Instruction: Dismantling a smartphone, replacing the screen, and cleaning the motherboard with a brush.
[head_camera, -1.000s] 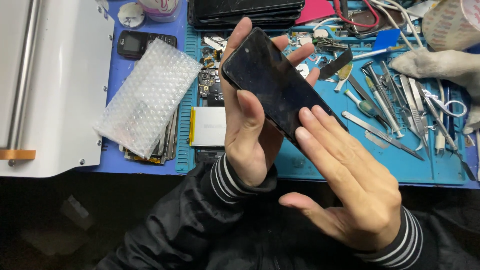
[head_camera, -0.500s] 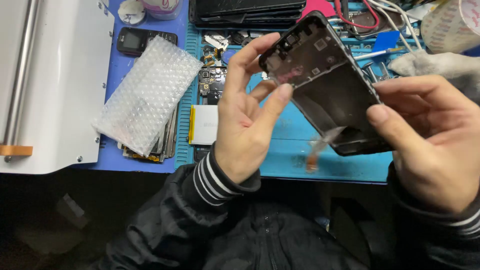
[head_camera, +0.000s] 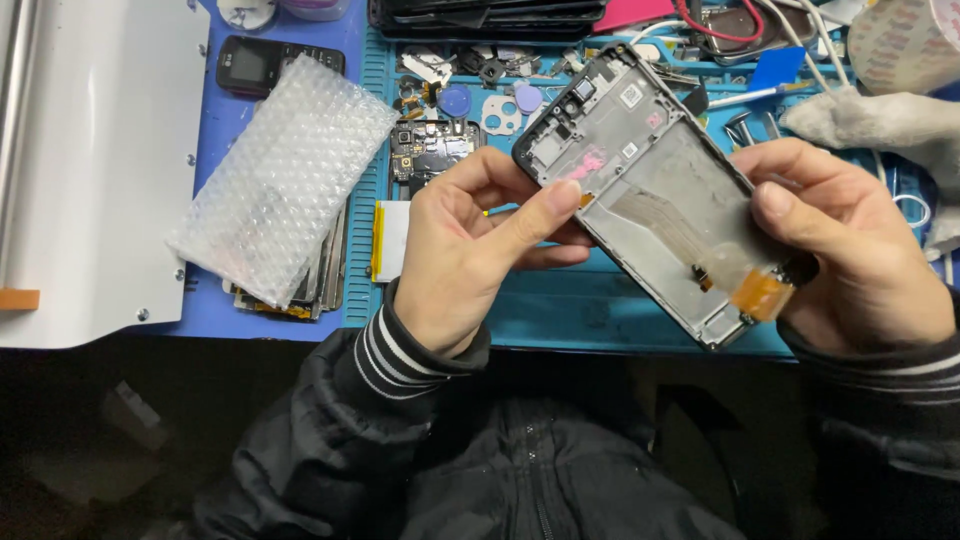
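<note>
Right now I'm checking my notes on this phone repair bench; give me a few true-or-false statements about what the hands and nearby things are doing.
1. Both hands hold the phone frame. True.
2. The frame shows its dark glass side to the camera. False: its open inner side faces up.
3. The bubble wrap lies to the left of the left hand. True.
4. The right hand holds tweezers. False: it grips only the frame's lower end.
5. The mat under the hands is red. False: it is blue-green.
</note>
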